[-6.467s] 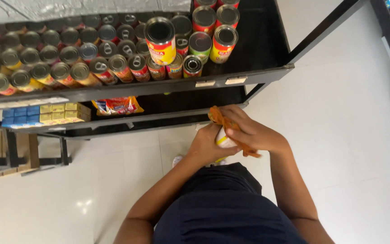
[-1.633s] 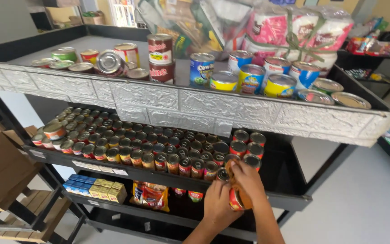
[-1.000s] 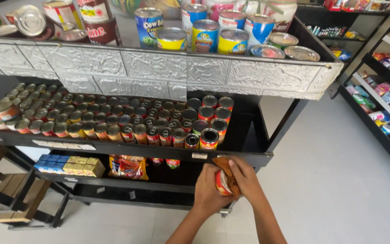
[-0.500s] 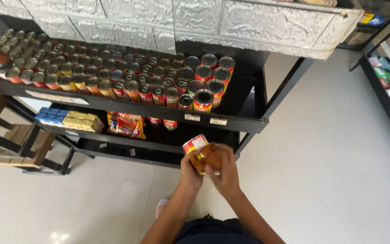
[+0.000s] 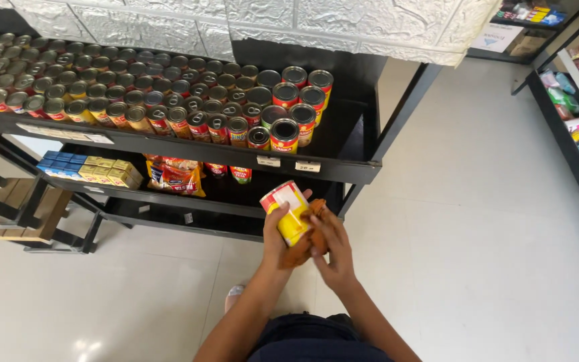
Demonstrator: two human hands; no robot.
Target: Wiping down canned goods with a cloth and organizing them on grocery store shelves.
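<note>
Hands are meeting below the shelf: left hand is gripping a red-and-yellow can, now tipped and lower than a moment ago (wiping seems underway), while right hand is pressing an orange cloth against it.

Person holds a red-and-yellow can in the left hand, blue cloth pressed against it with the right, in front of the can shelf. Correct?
Not quite: the cloth is orange-brown, not blue, as the head view shows. The rest stands: the left hand holds the red-and-yellow can, the right hand presses the cloth to it, before the can shelf.
</note>
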